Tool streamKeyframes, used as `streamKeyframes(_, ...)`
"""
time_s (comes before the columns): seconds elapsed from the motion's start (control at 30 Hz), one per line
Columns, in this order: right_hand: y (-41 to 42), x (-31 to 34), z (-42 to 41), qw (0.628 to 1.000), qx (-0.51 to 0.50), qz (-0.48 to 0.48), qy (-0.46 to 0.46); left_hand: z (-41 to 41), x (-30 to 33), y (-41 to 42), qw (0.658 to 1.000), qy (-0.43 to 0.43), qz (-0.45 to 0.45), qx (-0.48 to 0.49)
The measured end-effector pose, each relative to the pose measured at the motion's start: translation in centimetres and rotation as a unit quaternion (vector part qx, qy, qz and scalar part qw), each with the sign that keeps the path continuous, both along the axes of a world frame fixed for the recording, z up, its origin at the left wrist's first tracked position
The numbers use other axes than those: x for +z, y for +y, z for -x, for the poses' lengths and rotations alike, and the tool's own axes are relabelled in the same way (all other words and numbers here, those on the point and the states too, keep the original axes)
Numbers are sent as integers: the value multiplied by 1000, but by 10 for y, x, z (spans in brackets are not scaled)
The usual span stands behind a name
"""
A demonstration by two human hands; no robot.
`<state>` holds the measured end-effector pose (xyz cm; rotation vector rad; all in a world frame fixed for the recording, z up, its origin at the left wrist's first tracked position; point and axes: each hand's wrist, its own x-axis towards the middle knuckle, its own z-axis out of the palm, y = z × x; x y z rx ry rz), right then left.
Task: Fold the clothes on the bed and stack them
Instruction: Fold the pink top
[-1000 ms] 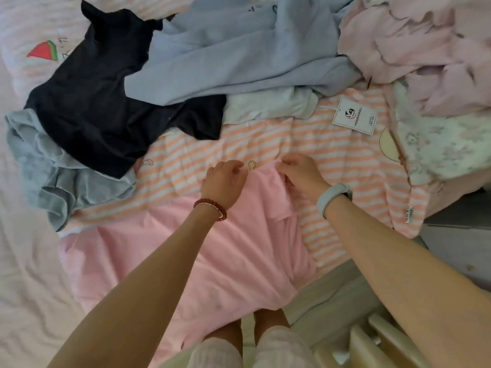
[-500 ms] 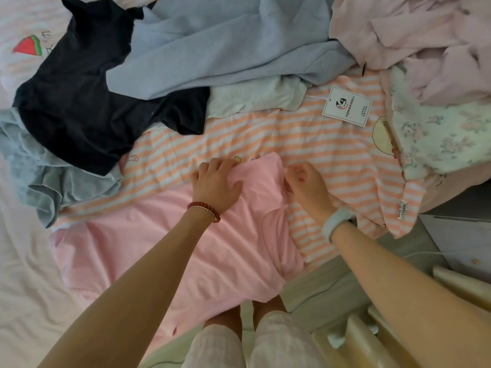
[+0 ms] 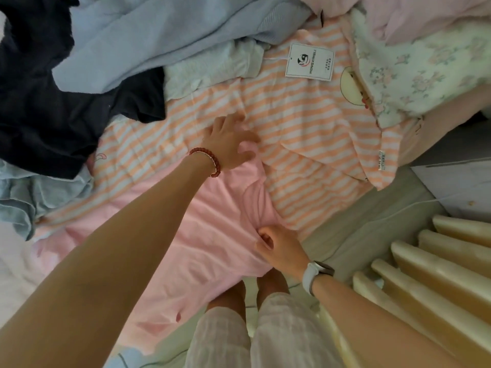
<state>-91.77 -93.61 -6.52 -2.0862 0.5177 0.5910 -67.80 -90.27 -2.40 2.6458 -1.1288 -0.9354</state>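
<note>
A plain pink garment (image 3: 202, 235) lies spread across the near part of the bed, on top of an orange-and-white striped garment (image 3: 300, 128). My left hand (image 3: 228, 139), with a red bead bracelet, rests flat with fingers spread on the pink garment's far end, reaching onto the stripes. My right hand (image 3: 279, 248), with a white watch at the wrist, pinches the pink garment's right edge near the bed's edge.
Unfolded clothes crowd the far side: a black garment (image 3: 47, 107), a light blue sweater (image 3: 164, 30), a grey-blue piece (image 3: 29, 192) at left, a floral garment (image 3: 425, 70) and pale pink clothes (image 3: 425, 14) at right. A white tag (image 3: 309, 62) lies on the stripes. Cream slats (image 3: 438, 274) stand right of the bed.
My right hand has slid down the pink garment's right edge toward me and now pinches it lower. My left hand has flattened and spread at the far end. The view has tilted closer.
</note>
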Motion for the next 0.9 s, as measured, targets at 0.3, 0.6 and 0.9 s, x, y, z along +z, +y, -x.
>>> streamKeyframes(0.3, -11, 5, 50, 998, 14, 28, 53, 13, -4, -9, 993, -33, 97, 60)
streamKeyframes(0.6, -10, -13, 33, 978, -78, 57, 185, 42, -23, -5, 985, -166, 41, 37)
streamKeyframes(0.9, 6, 29, -22, 967, -10, 221, -126, 85, 11, 107, 945, -158, 92, 272)
